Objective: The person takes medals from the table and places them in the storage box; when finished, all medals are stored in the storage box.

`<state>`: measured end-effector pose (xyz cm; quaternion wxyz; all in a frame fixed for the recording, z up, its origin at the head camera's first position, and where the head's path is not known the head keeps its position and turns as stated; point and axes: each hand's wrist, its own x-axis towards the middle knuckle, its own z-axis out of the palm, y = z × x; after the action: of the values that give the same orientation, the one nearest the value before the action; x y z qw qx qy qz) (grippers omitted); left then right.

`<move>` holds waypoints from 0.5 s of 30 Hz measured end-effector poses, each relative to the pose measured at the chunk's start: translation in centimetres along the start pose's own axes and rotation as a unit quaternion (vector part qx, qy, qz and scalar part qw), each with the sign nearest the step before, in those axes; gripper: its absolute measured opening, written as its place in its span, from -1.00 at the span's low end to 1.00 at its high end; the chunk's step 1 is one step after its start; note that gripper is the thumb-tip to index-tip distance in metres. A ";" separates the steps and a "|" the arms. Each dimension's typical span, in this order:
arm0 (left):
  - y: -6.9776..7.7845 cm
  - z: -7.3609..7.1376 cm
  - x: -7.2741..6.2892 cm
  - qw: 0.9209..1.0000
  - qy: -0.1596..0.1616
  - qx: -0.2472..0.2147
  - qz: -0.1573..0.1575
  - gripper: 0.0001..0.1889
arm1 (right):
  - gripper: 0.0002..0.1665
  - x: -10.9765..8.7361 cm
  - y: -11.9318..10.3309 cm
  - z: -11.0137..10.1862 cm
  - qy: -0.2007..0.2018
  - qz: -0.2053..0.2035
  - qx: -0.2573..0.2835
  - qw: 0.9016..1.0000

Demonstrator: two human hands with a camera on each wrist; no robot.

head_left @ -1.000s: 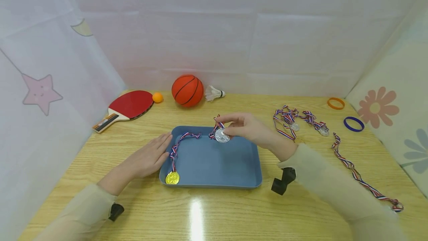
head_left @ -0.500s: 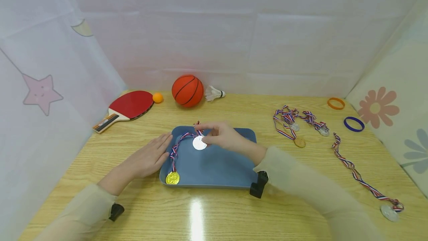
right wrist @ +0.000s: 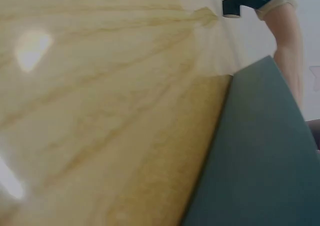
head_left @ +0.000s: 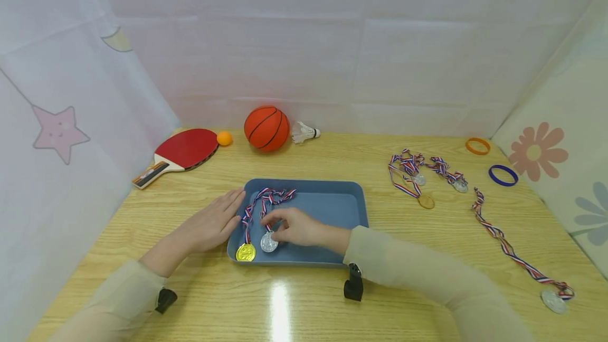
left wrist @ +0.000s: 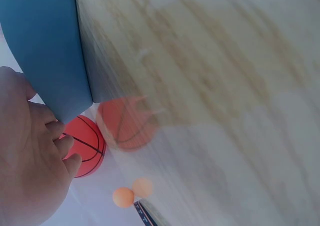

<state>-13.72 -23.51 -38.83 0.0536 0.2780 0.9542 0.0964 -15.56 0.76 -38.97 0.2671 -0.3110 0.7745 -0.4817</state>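
Note:
Inside the blue tray [head_left: 328, 215], a silver medal [head_left: 269, 242] hangs low over the floor or lies on it, its striped ribbon trailing toward the back. My right hand [head_left: 296, 227] holds this medal at its top edge, thumb and index finger bent around the ribbon end. A gold medal [head_left: 245, 252] lies to its left in the tray's front left corner, ribbon stretched backward. Flat and straight-fingered, my left hand [head_left: 211, 223] rests against the tray's left wall. The left wrist view shows its fingers [left wrist: 64, 145] at the tray wall [left wrist: 47, 45]. The right wrist view hides the right hand.
On the right lie more ribboned medals: a gold one [head_left: 426, 202] and several silver ones, including one near the front [head_left: 553, 301]. Two wristbands, orange [head_left: 477, 146] and blue [head_left: 503, 176], sit beyond. A paddle [head_left: 187, 149], orange ball [head_left: 224, 138], basketball [head_left: 267, 129] and shuttlecock [head_left: 304, 132] line the back.
My right hand has carried the silver medal left and toward the front, down beside the gold medal; its ribbon now lies in the tray. The left hand has stayed in place.

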 end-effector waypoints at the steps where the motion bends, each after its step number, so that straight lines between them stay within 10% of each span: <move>1: 0.0 0.0 0.0 1.000 0.001 0.000 0.000 -0.39 | -0.59 0.0 0.1 0.3 -0.003 0.004 -0.008 1.000; 15: 0.0 0.0 0.0 1.000 -0.004 -0.002 -0.006 -0.39 | -0.85 0.3 0.0 1.7 -0.011 -0.005 -0.099 0.995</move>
<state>-13.75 -23.49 -38.82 0.0591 0.2722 0.9555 0.0968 -14.51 -0.43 -39.65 0.2411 -0.3452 0.8137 -0.4007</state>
